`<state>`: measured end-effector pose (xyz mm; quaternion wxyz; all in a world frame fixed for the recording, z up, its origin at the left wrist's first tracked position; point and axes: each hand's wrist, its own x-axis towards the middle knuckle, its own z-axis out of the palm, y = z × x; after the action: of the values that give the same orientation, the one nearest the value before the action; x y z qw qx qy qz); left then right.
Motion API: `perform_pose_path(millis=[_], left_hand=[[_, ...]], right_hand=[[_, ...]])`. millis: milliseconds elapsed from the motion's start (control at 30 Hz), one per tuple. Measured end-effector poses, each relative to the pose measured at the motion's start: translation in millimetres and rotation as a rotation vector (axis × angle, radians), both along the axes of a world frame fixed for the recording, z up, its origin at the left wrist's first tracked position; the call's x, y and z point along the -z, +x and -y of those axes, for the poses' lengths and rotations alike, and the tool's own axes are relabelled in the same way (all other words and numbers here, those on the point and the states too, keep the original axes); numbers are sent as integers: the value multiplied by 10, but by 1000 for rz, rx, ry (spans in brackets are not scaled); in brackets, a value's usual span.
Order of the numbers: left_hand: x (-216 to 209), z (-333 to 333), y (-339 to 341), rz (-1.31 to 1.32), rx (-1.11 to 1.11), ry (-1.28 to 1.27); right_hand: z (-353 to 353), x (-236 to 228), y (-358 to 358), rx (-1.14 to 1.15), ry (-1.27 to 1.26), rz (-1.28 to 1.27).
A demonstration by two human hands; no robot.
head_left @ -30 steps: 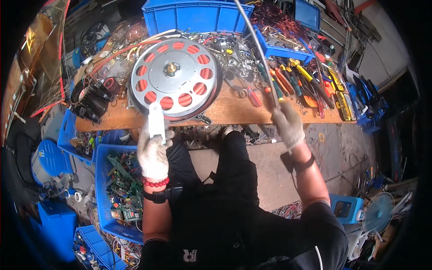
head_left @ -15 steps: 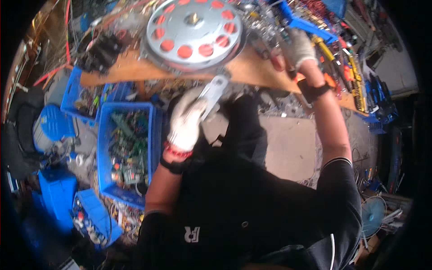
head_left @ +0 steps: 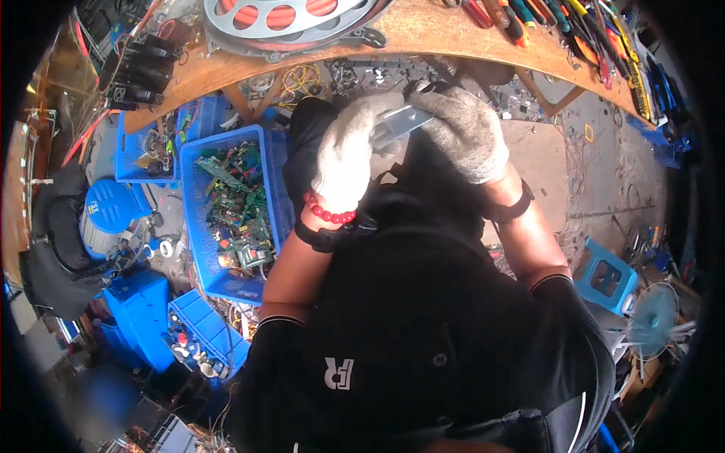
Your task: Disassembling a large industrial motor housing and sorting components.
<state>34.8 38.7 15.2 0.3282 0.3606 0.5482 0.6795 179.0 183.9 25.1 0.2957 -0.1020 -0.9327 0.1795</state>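
Note:
My left hand [head_left: 349,147], in a white knit glove, is closed on one end of a short grey metal bracket [head_left: 402,124] held in front of my body. The bracket is flat and shiny, with a small hole in its face. At the bracket's other end is my right hand [head_left: 467,132], in a greyer glove, its fingers curled. A small dark object [head_left: 433,87] shows at the right fingertips; its kind is too hidden to tell. Beyond both hands, on the wooden workbench [head_left: 438,34], lies a large round grey metal disc [head_left: 283,16] with red showing through its holes.
Screwdrivers and other hand tools [head_left: 529,15] crowd the bench's right side. Black parts [head_left: 143,72] sit at its left end. A blue basket [head_left: 198,226] of green circuit boards stands left of my legs, near a blue stool [head_left: 113,205]. A fan [head_left: 653,321] stands at right.
My right hand has come back from the tools on the bench to the bracket. My left hand has moved slightly right and up with the bracket, which has turned flatter. The view has tilted down.

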Motion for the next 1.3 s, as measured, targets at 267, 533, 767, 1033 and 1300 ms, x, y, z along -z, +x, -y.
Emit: perform_pose_path(millis=[267, 533, 767, 1033, 1300], left_hand=[[446, 148, -77, -92, -45, -170], [502, 25, -50, 290, -191, -119], [665, 59, -138, 157, -111, -178], [374, -41, 25, 218, -39, -180], [341, -42, 40, 219, -93, -203]], right_hand=[[218, 119, 268, 121, -1204, 122], [218, 298, 348, 15, -1386, 97], [259, 427, 375, 21, -1407, 89], [289, 433, 335, 2, -1415, 55], [286, 573, 308, -31, -1483, 52]])
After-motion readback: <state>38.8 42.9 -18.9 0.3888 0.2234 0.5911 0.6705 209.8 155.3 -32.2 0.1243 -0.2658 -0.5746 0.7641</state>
